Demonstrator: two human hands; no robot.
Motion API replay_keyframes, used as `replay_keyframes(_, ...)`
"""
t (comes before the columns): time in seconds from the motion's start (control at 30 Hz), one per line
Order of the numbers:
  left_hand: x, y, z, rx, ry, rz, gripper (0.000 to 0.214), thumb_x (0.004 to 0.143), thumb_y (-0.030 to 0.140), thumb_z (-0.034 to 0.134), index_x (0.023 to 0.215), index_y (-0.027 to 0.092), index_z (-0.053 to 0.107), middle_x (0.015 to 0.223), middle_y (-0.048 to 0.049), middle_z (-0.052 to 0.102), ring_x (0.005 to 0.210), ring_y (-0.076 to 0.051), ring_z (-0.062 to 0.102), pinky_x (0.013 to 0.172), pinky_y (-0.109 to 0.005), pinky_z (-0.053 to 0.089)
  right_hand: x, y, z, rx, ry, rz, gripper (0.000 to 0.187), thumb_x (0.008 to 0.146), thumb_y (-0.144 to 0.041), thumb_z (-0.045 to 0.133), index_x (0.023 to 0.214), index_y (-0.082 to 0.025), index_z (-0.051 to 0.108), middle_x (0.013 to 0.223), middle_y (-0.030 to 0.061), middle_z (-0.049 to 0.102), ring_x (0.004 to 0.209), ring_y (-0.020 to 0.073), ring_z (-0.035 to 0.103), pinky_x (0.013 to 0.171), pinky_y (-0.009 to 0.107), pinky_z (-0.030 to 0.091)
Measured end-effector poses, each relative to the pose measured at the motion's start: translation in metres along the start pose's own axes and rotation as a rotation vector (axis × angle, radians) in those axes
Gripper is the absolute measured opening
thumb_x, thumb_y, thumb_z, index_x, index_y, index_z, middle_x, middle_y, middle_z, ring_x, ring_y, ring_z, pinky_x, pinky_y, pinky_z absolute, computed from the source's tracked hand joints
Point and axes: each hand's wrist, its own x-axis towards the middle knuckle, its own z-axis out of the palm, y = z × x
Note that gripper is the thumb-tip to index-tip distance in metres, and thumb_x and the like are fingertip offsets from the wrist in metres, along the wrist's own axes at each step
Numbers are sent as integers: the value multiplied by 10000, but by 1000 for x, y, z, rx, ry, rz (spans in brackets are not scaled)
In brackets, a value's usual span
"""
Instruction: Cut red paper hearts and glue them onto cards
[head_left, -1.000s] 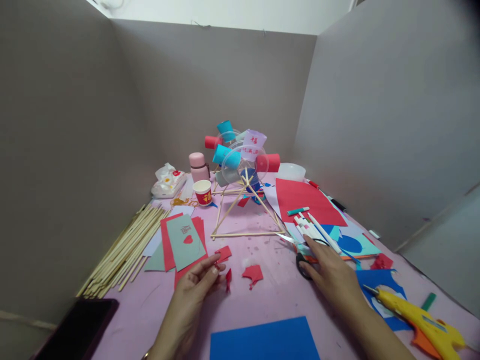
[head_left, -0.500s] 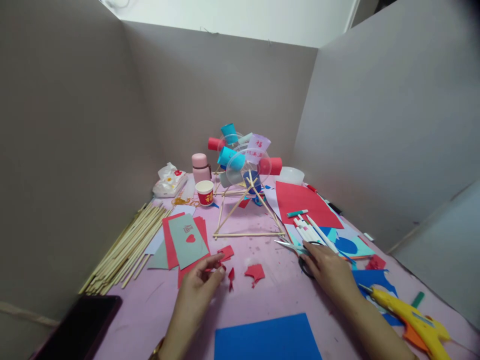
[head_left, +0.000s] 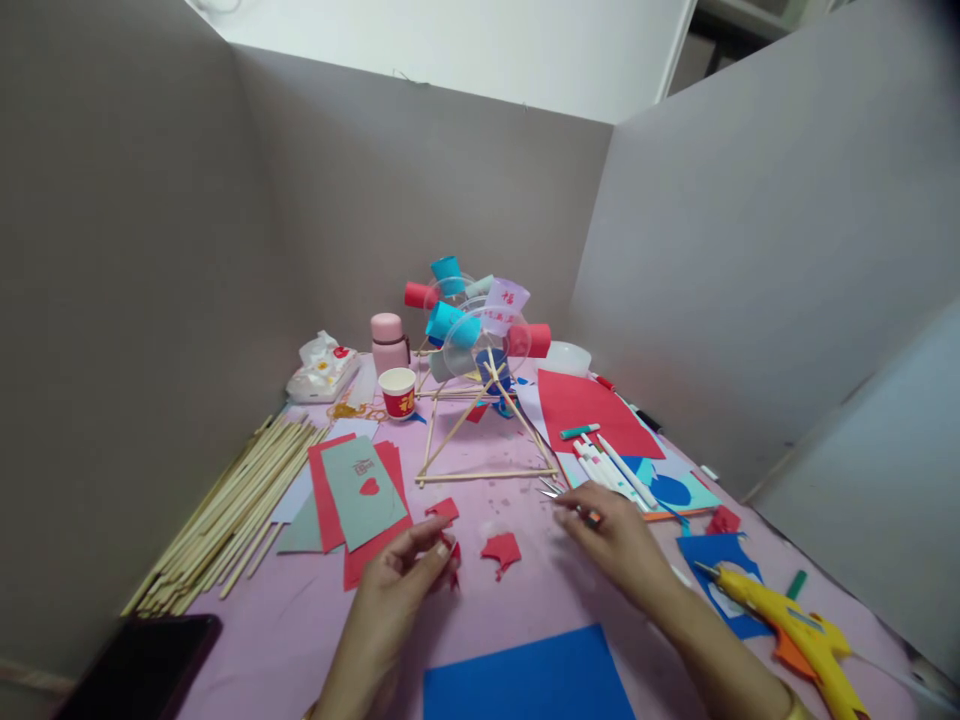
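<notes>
My left hand [head_left: 397, 575] is closed in a pinch on a small piece of red paper [head_left: 454, 568], mostly hidden by the fingers. My right hand [head_left: 611, 530] grips the scissors [head_left: 551, 488]; their silver blades point left and the handle is largely covered. Between the hands lies a torn-edged red paper scrap [head_left: 502, 552], and another red scrap [head_left: 444, 508] is just beyond my left fingertips. A grey-green card [head_left: 362, 490] with a red heart rests on red sheets left of my left hand. A blue sheet [head_left: 525, 675] lies nearest me.
A stick-framed wheel model [head_left: 487, 340] with coloured paper cups stands mid-table. Wooden sticks [head_left: 225, 520] and a phone [head_left: 142, 665] lie left. White markers [head_left: 600, 470] and a yellow glue gun [head_left: 787, 615] are right. A paper cup [head_left: 397, 393] and pink flask [head_left: 388, 343] stand behind.
My right hand has lifted the scissors off the table and moved slightly left. My left hand stays in its pinch beside the red scraps. The view has tilted a little.
</notes>
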Motion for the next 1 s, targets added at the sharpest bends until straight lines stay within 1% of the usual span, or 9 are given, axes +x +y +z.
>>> replay_keyframes(0.07,-6,-3,7,-11,-37,-13,428,548,382,814,917,200,695,748,-3,706,615,-132,625,613,-238,474,-5,-28,8,157,-107,-64,108,809,-277,612,865,-223,687,765,-2,683,671,130,618,582,192,462)
replay_keyframes(0.13,-14,-6,14,-10,-89,-26,394,519,365,833,851,187,718,741,-24,721,630,-147,634,602,-236,481,-12,-49,18,471,-228,-23,152,705,-272,723,820,-188,669,758,4,671,670,136,601,564,196,443)
replay_keyframes(0.2,-20,-6,20,-5,-137,-42,367,535,363,827,838,181,729,771,-49,737,673,-170,648,628,-249,496,-18,-58,27,579,-222,-8,207,628,-230,772,787,-187,647,733,-14,637,656,131,568,574,206,427)
replay_keyframes(0.33,-24,-8,23,-52,-185,-122,374,585,366,804,902,186,719,849,-73,751,782,-213,674,717,-290,510,-26,-53,36,682,-207,31,143,694,-238,712,809,-184,646,701,-16,609,635,129,541,590,225,422)
replay_keyframes(0.43,-22,-10,23,-81,-177,-181,426,553,388,821,911,183,713,859,-85,753,838,-252,683,748,-327,517,-27,-49,37,764,-206,86,106,733,-250,674,803,-173,655,689,-6,614,618,130,543,588,230,429)
replay_keyframes(0.57,-23,-9,27,-94,-82,-192,414,501,391,846,852,208,724,800,-56,760,725,-206,694,663,-274,527,-28,-49,38,846,-201,134,112,746,-264,656,805,-170,669,686,1,622,619,135,550,590,234,439)
replay_keyframes(0.67,-25,-7,30,-102,-62,-194,411,466,377,860,818,207,733,763,-49,760,661,-186,685,618,-256,523,-28,-48,39,876,-201,183,129,752,-265,645,800,-149,674,682,15,627,613,138,549,582,236,441)
replay_keyframes(0.9,-25,-5,34,-63,-33,-199,413,441,378,864,799,214,740,615,-16,716,629,-186,657,655,-282,514,-29,-45,41,896,-177,204,149,790,-270,602,780,-143,678,684,36,648,624,153,568,590,247,440)
replay_keyframes(1.0,-26,-5,34,-77,-41,-204,416,431,376,867,795,224,737,625,-8,710,608,-182,645,660,-295,513,-31,-45,44,919,-158,185,138,741,-281,665,791,-153,680,681,26,639,606,148,559,565,240,435)
